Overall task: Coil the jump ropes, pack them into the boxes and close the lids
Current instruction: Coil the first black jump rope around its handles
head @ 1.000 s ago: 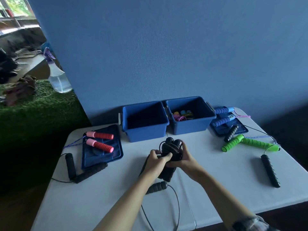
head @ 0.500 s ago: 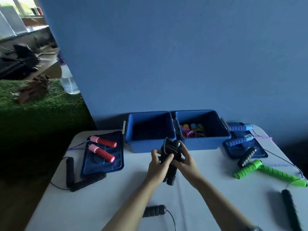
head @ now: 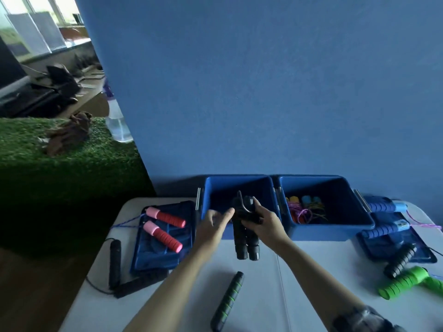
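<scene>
My right hand (head: pixel 265 222) grips a coiled black jump rope (head: pixel 245 238), its two handles hanging down side by side in front of the left blue box (head: pixel 211 188). My left hand (head: pixel 215 221) is just left of the bundle, fingers relaxed, apart from it. The left box looks empty. The right blue box (head: pixel 359 212) holds coiled colourful ropes (head: pixel 304 209). A black handle with green bands (head: pixel 227 300) lies on the white table (head: pixel 299 271) near me.
One blue lid (head: pixel 148 257) lies left of the boxes with two red-and-pink handles (head: pixel 165 226) on it; black handles (head: pixel 115 262) lie beside it. Another blue lid (head: pixel 381 245) at right carries blue handles (head: pixel 383 207), with a black handle (head: pixel 399 259) and green handles (head: pixel 402 285) nearby.
The coiled black rope has been lifted toward the left box. My left hand has let go of it and now sits beside it. The camera has tilted up.
</scene>
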The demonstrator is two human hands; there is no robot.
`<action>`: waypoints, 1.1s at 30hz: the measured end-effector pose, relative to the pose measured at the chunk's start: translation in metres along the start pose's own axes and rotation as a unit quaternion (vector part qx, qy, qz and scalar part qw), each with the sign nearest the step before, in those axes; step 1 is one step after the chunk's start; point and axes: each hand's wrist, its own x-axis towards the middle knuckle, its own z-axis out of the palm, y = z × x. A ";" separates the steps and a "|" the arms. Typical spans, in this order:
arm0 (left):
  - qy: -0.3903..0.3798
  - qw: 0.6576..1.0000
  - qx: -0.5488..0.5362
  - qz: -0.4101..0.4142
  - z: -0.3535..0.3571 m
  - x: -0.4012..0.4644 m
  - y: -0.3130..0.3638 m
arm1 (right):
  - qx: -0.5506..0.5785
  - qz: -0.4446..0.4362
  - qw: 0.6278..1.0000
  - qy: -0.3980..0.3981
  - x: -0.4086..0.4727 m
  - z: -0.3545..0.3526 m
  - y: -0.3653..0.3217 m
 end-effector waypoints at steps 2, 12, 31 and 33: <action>0.055 0.985 0.122 0.109 -0.017 0.025 -0.012 | 0.014 0.014 1.000 0.012 0.026 0.006 -0.003; -0.030 0.923 0.322 0.211 -0.030 0.103 -0.067 | 0.101 0.110 0.988 0.032 0.122 0.050 0.016; -0.039 0.928 0.298 0.221 -0.020 0.111 -0.093 | -0.212 0.183 0.949 -0.145 0.147 0.104 0.039; -0.030 0.924 0.307 0.226 -0.019 0.110 -0.094 | -0.226 0.161 0.952 -0.129 0.149 0.103 0.036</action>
